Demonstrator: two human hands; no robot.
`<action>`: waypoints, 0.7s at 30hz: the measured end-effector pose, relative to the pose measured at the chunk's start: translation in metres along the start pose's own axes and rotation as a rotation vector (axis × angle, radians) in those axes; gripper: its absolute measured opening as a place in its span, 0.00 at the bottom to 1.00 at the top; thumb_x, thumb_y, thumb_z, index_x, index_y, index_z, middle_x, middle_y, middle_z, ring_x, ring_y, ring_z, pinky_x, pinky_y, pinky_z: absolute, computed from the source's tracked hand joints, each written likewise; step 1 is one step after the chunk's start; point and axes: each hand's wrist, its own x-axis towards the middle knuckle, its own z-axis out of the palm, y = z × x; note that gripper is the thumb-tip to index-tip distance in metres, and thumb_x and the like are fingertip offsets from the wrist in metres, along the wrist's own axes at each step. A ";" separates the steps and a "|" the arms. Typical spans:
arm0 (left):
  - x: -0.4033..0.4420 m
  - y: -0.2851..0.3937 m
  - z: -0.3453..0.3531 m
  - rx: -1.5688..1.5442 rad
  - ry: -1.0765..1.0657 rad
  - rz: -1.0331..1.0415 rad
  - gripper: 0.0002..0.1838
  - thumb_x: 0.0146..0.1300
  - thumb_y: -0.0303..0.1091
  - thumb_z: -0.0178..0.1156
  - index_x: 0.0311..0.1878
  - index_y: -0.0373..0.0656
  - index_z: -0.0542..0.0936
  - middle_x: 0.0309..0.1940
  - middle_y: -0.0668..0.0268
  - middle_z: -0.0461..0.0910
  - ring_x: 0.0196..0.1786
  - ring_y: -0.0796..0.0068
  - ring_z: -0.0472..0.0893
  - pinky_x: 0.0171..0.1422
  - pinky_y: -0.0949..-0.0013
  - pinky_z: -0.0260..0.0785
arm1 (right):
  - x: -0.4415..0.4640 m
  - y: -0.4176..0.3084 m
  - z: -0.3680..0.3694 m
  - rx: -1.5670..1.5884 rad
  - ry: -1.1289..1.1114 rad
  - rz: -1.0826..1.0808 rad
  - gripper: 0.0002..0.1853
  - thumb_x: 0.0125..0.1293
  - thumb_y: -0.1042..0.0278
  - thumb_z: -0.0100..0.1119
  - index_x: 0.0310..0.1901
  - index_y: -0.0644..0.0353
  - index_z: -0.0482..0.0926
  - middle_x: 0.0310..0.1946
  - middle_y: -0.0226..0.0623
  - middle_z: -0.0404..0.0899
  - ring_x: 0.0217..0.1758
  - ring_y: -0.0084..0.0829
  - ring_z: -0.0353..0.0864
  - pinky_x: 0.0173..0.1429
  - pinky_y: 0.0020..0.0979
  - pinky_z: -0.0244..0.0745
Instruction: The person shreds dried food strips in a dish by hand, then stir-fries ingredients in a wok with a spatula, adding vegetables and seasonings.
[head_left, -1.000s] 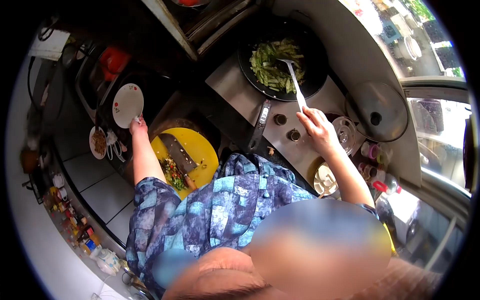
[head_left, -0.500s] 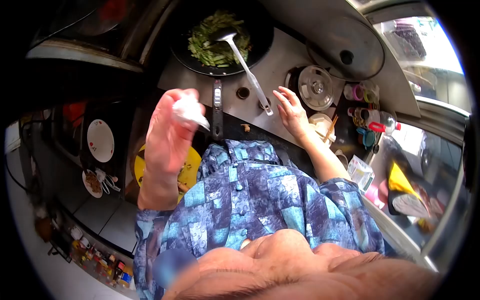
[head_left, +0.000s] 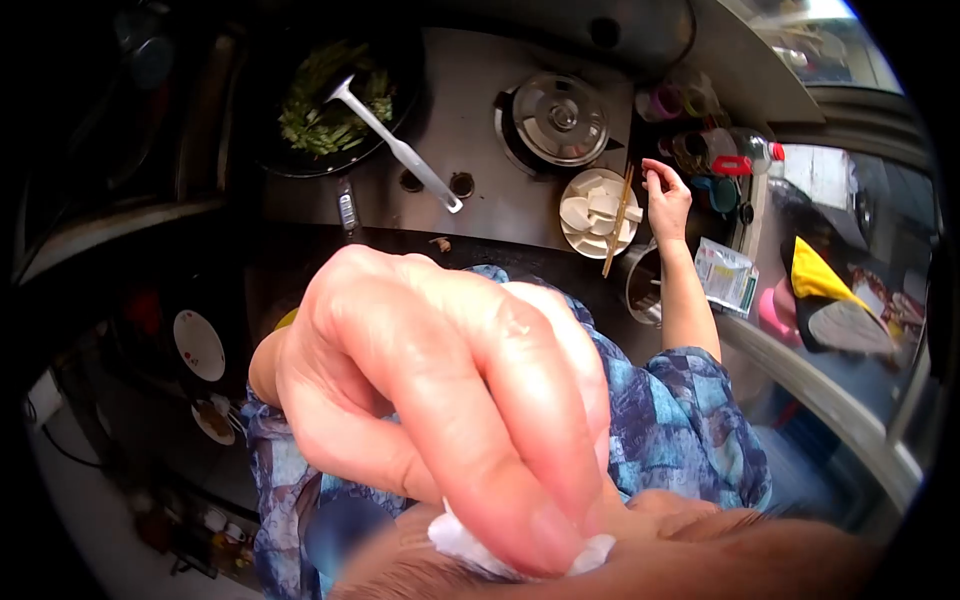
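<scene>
My left hand (head_left: 450, 370) is large and close to the camera, its fingers pinched on a crumpled white tissue (head_left: 470, 545). The tissue is pressed against the skin of my face at the bottom of the view. Over on the right, my right hand (head_left: 668, 205) is raised with loosely bent fingers and nothing visible in it. Beside it, a pair of chopsticks (head_left: 618, 222) lies across a plate of white slices (head_left: 595, 212).
A wok (head_left: 335, 165) of chopped greens stands at the upper left, with a spatula (head_left: 400, 150) resting in it. A glass-lidded pot (head_left: 560, 118) sits behind the plate. A red-capped bottle (head_left: 745, 152) and a plastic packet (head_left: 725, 275) are at the right, by the window.
My left hand has brought the tissue from over the counter up to my face. The right hand has moved rightward, past the chopsticks. The view has shifted, placing the wok further left.
</scene>
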 end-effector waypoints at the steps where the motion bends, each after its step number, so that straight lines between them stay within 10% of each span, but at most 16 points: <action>1: 0.008 -0.007 0.000 0.016 -0.012 -0.001 0.02 0.59 0.29 0.68 0.35 0.44 0.86 0.38 0.60 0.85 0.50 0.65 0.77 0.47 0.70 0.72 | -0.001 0.008 -0.011 0.022 0.014 0.042 0.09 0.65 0.73 0.57 0.44 0.61 0.85 0.35 0.32 0.85 0.37 0.19 0.82 0.44 0.22 0.76; 14: 0.059 -0.040 0.008 0.262 0.146 -0.025 0.06 0.52 0.35 0.73 0.34 0.58 0.87 0.35 0.76 0.85 0.52 0.77 0.74 0.52 0.74 0.64 | 0.027 0.186 -0.165 0.120 0.592 0.501 0.13 0.66 0.79 0.53 0.51 0.66 0.78 0.42 0.42 0.82 0.38 0.27 0.83 0.37 0.24 0.81; 15: 0.061 -0.046 0.011 0.357 0.126 0.047 0.08 0.65 0.39 0.62 0.44 0.52 0.85 0.42 0.72 0.84 0.54 0.77 0.74 0.57 0.71 0.64 | 0.037 0.202 -0.175 0.026 0.558 0.458 0.14 0.64 0.76 0.56 0.51 0.66 0.78 0.42 0.42 0.82 0.36 0.28 0.83 0.38 0.27 0.81; 21: 0.071 -0.093 0.041 0.961 0.753 0.128 0.13 0.68 0.41 0.46 0.28 0.50 0.62 0.25 0.72 0.59 0.31 0.75 0.66 0.34 0.75 0.59 | 0.109 0.233 -0.205 -0.584 0.355 0.309 0.32 0.52 0.60 0.70 0.58 0.65 0.74 0.50 0.50 0.79 0.50 0.42 0.80 0.57 0.38 0.74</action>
